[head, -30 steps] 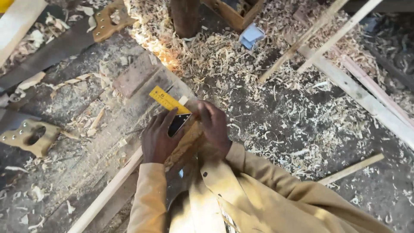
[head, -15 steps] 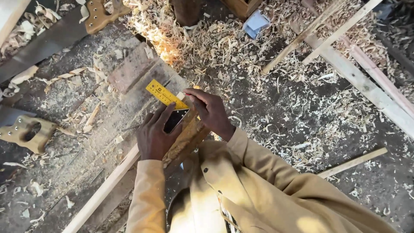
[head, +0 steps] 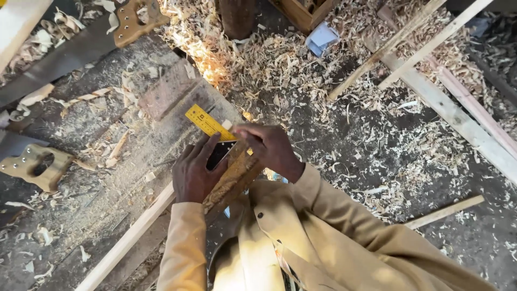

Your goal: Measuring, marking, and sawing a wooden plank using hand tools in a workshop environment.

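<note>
While both hands worked close together at the bench edge, the left hand [head: 195, 175] lay flat and spread, fingers pressing down on the dark stock of a try square [head: 219, 154]. Its yellow blade [head: 207, 122] stuck out up and to the left across the dusty workbench [head: 107, 178]. Right beside it, the right hand [head: 272, 149] was curled narrow, fingertips pinched near the square's corner; whether it gripped a pencil I could not tell, the knuckles hid it. Under both hands sat a rough, bark-coloured piece of wood [head: 232, 180], tilted along the same diagonal as a pale wooden strip [head: 129, 240] that ran down toward the lower left. Tan sleeves framed the lot.

Around the bench, plenty lay about. 1 handsaw [head: 81, 48] rested at the top left, its wooden handle [head: 137, 19] turned toward the shavings. Another saw handle [head: 33, 166] sat at the left edge, well apart from the hands. Curled wood shavings [head: 269, 64] carpeted the floor beyond the bench, sunlit near the top. Several long pale battens [head: 431, 81] crossed at the upper right, 1 short stick [head: 444, 211] lay alone at the right, and a bluish scrap of paper [head: 322, 36] sat among the shavings near the top.
</note>
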